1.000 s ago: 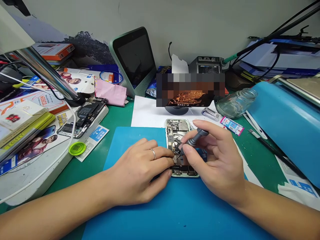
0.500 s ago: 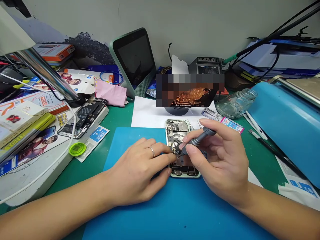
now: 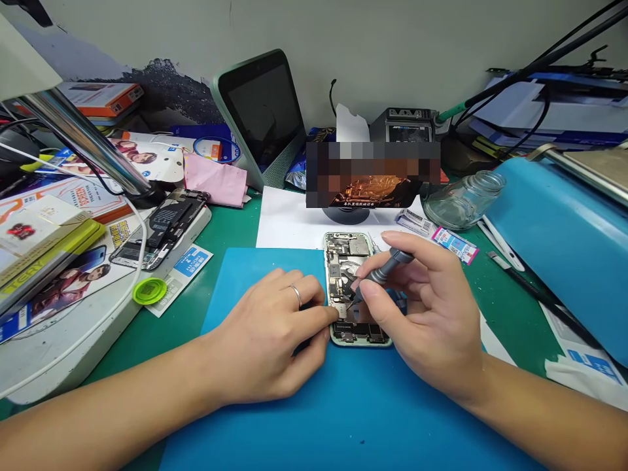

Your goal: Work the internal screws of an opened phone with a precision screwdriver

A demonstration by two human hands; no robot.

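Phone (image 3: 349,256) with its back off: where does it lie? asks one.

Just below the middle of the frame, answers the other, flat on the blue mat (image 3: 343,412), its insides facing up and its lower end hidden behind fingers.

And the hands?

The left hand (image 3: 275,337), a ring (image 3: 296,294) on one finger, lies palm down on the mat. It closes around nothing; its bent fingertips press against the phone's left edge. The right hand (image 3: 429,314) pinches a grey screwdriver (image 3: 386,267) between thumb and fingers, the shaft tilted down to the left and the tip touching the phone's lower half.

What lies beyond the mat?

A green table top (image 3: 235,222) carries a white sheet (image 3: 289,219) just behind the phone. In the left middle of the frame a round green cap (image 3: 150,290) rests on a label, and behind it a second opened phone (image 3: 164,226) sits on a white block. To the right, past the right hand, a glass jar (image 3: 464,199) lies on its side, near a rolled blue mat (image 3: 554,248) at the right edge.

And farthest off?

A blurred screen (image 3: 373,173) stands above the centre, behind the sheet. Left of it a dark tilted display (image 3: 262,114) leans back towards the wall, with a pink cloth (image 3: 216,183) at its foot. A grey station (image 3: 409,124) sits behind the blurred screen.
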